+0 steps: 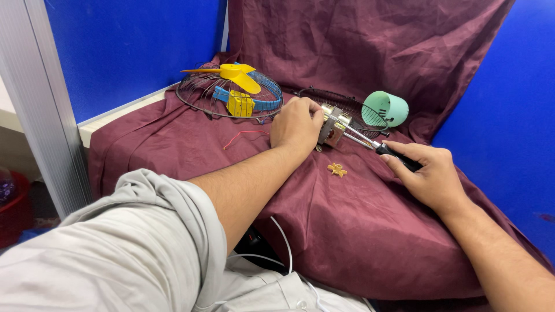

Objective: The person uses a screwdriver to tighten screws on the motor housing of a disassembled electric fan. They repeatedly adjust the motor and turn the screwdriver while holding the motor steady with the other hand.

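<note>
My left hand [296, 127] is closed around a small metal fan motor [334, 126] that rests on the maroon cloth [358, 231]. My right hand [430, 173] grips the black handle of a screwdriver [378, 147], whose metal shaft points left into the motor. A small yellow plastic part [336, 169] lies on the cloth just in front of the motor, between my two hands.
Behind my left hand a wire fan guard [202, 92] holds a yellow fan blade [234, 74] and a blue-and-yellow part. A second dark guard [347, 104] and a mint-green motor cover [386, 108] lie at the back right. A red wire [243, 134] lies on the cloth. Blue panels surround the surface.
</note>
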